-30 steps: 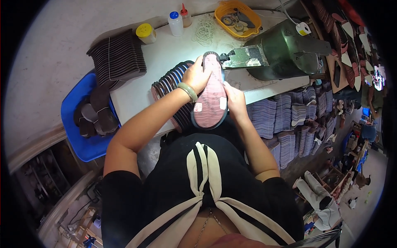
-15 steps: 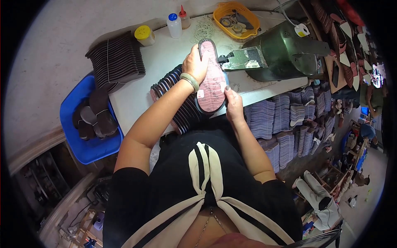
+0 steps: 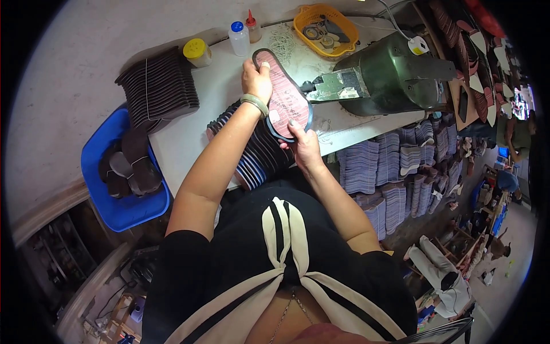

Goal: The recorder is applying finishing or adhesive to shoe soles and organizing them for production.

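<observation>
A pinkish-red shoe sole (image 3: 284,94) with a dark edge is held up over the white worktable (image 3: 183,137). My left hand (image 3: 258,81) is closed round its upper left side, thumb across the face. Gripping its lower end, my right hand (image 3: 306,148) has the thumb on the face and the fingers behind. The sole's right edge lies close to the tip of a green machine's arm (image 3: 338,85); whether they touch I cannot tell. Below my left forearm, a row of stacked soles (image 3: 258,163) lies on the table, partly hidden by the arm.
Tied dark soles (image 3: 157,89) stand at the table's left, beside a blue tub (image 3: 123,212) of more bundles. Behind are a yellow-lidded jar (image 3: 197,53), a blue-capped bottle (image 3: 239,39), a red-tipped bottle (image 3: 252,27) and a yellow basket (image 3: 309,14). Stacked grey-blue pieces (image 3: 361,163) fill the right side.
The shoe sole has turned, its upper end tilting leftward and its lower end rising. My right hand has moved up and left, its thumb now over the face of the sole.
</observation>
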### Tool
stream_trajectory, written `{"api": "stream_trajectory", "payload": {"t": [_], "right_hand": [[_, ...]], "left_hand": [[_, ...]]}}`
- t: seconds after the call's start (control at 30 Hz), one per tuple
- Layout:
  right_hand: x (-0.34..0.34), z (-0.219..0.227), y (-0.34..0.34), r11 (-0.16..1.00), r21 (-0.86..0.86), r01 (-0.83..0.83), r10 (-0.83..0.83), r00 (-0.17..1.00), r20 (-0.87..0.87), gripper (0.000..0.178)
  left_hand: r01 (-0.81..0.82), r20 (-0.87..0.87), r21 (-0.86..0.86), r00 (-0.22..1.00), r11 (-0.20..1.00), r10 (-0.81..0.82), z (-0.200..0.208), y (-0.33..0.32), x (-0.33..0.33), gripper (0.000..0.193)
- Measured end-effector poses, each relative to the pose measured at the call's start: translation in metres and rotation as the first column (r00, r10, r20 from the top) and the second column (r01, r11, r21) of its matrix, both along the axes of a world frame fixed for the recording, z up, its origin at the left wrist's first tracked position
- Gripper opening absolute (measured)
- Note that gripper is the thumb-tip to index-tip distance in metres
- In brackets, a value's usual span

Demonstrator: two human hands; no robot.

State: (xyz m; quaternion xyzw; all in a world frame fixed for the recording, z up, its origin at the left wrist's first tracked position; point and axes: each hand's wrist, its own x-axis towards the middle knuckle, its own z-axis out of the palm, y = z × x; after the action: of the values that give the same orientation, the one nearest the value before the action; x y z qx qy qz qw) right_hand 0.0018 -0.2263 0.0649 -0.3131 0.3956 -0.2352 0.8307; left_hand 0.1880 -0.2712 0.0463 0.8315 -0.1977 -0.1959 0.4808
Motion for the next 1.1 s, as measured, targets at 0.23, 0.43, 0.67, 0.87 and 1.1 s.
{"api": "stream_trajectory", "payload": {"t": [0.23, 0.43, 0.67, 0.87, 1.1], "right_hand": [[0.016, 0.014, -0.020, 1.000, 0.016, -0.007, 0.009, 0.997, -0.072, 0.026], [0.019, 0.013, -0.036, 1.000, 0.022, -0.015, 0.019, 0.981, -0.193, 0.031], [0.007, 0.004, -0.032, 0.980, -0.091, -0.178, 0.162, 0.974, -0.159, 0.033], [0.008, -0.001, -0.034, 0.982, -0.111, -0.151, 0.134, 0.980, -0.146, 0.027], [0.010, 0.001, -0.045, 0.974, -0.156, -0.163, 0.124, 0.964, -0.234, 0.030]], "left_hand": [[0.871, 0.384, 0.260, 0.303, 0.417, -0.872, 0.044, -0.001, 0.035, 0.071], [0.971, -0.077, 0.215, 0.120, 0.101, -0.990, 0.045, -0.020, 0.047, 0.047], [0.952, -0.269, -0.081, 0.264, 0.295, -0.926, 0.030, -0.004, 0.045, 0.038], [0.857, -0.271, 0.022, 0.501, 0.515, -0.822, 0.033, 0.015, 0.038, 0.033], [0.661, -0.220, 0.098, 0.744, 0.744, -0.631, 0.024, 0.041, 0.021, 0.044]]}}
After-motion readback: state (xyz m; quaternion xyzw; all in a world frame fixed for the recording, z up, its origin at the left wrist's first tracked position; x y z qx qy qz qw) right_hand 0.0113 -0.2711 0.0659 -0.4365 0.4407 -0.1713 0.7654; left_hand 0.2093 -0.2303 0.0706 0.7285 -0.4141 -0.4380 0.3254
